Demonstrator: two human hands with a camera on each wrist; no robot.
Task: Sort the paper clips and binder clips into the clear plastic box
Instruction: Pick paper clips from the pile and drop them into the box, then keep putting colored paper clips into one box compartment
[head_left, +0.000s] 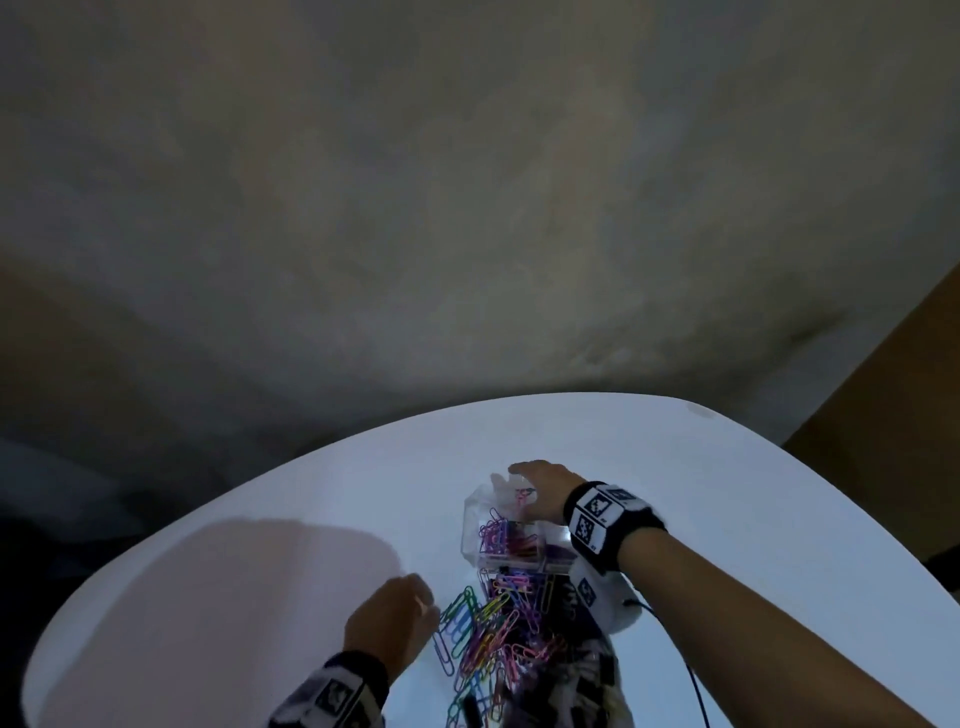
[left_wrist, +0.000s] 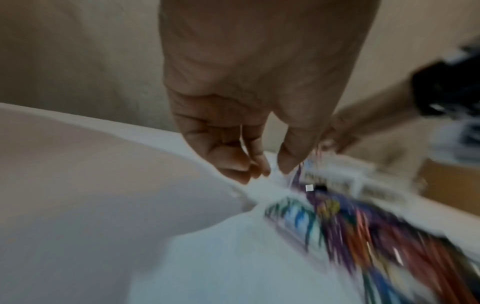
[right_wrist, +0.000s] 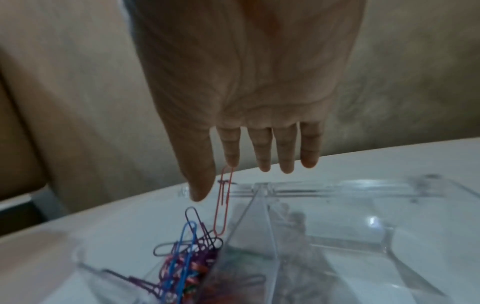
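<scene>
A clear plastic box (head_left: 475, 519) with dividers stands on the white table (head_left: 260, 519); its left compartment holds several coloured paper clips (right_wrist: 187, 261). My right hand (right_wrist: 233, 181) hovers over the box (right_wrist: 337, 185) with straight fingers, and a red paper clip (right_wrist: 223, 205) dangles from the index fingertip, with the thumb clear of it. A loose pile of coloured clips (head_left: 493, 639) lies in front of the box. At the pile's left edge my left hand (head_left: 431, 610) has curled fingers near the thumb. The left wrist view is blurred, so whether this hand (left_wrist: 272, 170) holds a clip is unclear.
A black-and-white patterned sheet (head_left: 587, 675) lies under the pile's right side. A thin black cable (head_left: 693, 680) runs from the right wrist across the table. A brown surface (head_left: 883, 389) stands past the table's right edge.
</scene>
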